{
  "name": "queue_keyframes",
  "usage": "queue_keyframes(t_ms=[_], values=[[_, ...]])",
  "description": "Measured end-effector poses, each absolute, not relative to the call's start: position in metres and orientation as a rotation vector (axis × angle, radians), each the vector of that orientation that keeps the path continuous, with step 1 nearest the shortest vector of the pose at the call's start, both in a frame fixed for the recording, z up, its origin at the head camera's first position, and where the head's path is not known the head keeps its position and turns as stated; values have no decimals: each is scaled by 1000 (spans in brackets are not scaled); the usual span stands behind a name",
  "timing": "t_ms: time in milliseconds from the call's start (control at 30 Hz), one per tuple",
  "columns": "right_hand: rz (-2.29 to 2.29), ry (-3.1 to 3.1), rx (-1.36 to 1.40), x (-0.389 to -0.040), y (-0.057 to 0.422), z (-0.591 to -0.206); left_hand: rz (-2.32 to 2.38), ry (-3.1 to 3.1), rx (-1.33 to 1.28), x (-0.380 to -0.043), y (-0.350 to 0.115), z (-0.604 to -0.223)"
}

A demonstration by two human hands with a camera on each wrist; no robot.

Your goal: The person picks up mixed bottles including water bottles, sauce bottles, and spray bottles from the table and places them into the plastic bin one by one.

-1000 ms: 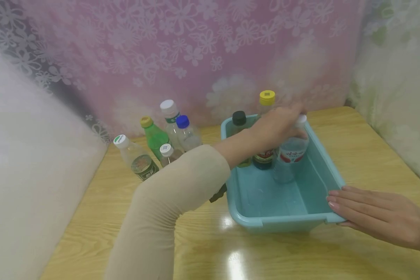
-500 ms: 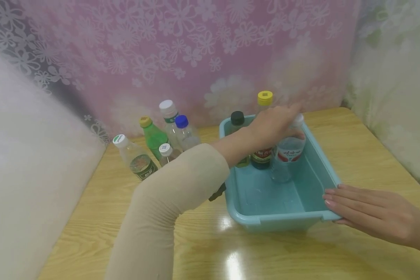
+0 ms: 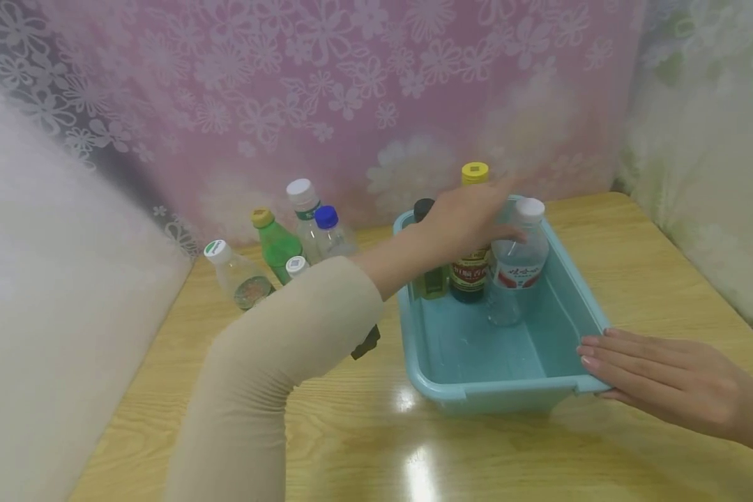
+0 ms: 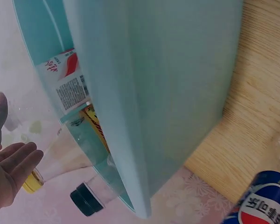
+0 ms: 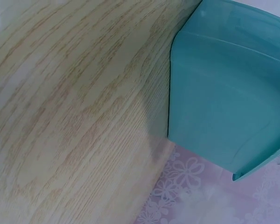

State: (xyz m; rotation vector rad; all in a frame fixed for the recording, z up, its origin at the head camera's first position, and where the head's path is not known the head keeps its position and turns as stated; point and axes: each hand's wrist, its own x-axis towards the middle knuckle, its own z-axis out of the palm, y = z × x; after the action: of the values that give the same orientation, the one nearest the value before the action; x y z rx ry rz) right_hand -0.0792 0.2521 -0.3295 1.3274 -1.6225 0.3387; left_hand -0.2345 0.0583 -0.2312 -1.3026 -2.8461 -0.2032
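My left hand [image 3: 467,216] is over the back of a light-blue plastic tub [image 3: 514,388], thumb and fingers spread apart. In the left wrist view the hand [image 4: 11,172] holds nothing. Beside its thumb, a clear bottle [image 3: 518,277] with a white cap and a red-and-white label stands upright inside the tub. To that bottle's left stand a yellow-capped bottle [image 3: 470,275] with dark contents and a dark-capped bottle [image 3: 436,284], both partly behind the hand. My right hand [image 3: 671,380] rests with straight fingers on the tub's near right corner.
Left of the tub, on the wooden table [image 3: 351,446], stand several bottles: a green bottle [image 3: 281,247], a blue-capped one [image 3: 328,217] and white-capped ones among them. My sleeve [image 3: 301,335] hides part of this group. The left wrist view shows a bottle with a blue Pepsi label [image 4: 266,200].
My left hand has let go of the white-capped bottle and moved left, its fingers opening. The bottle stays standing in the tub. The right hand keeps its place on the corner.
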Motion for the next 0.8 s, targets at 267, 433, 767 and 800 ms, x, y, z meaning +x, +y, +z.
queue_keyframes(t_ms=[267, 433, 767, 800], values=[[365, -1664, 1348, -79, 254, -328, -218, -2833, -1332, -230, 33, -222], [337, -1662, 1345, -79, 254, -328, -291, -2859, -1343, -226, 19, -218], [298, -1655, 1400, -79, 255, -324, -424, -2854, -1318, -213, -16, -215], [310, -1639, 1409, -79, 254, -324, -446, -2858, -1314, -212, -20, -216]])
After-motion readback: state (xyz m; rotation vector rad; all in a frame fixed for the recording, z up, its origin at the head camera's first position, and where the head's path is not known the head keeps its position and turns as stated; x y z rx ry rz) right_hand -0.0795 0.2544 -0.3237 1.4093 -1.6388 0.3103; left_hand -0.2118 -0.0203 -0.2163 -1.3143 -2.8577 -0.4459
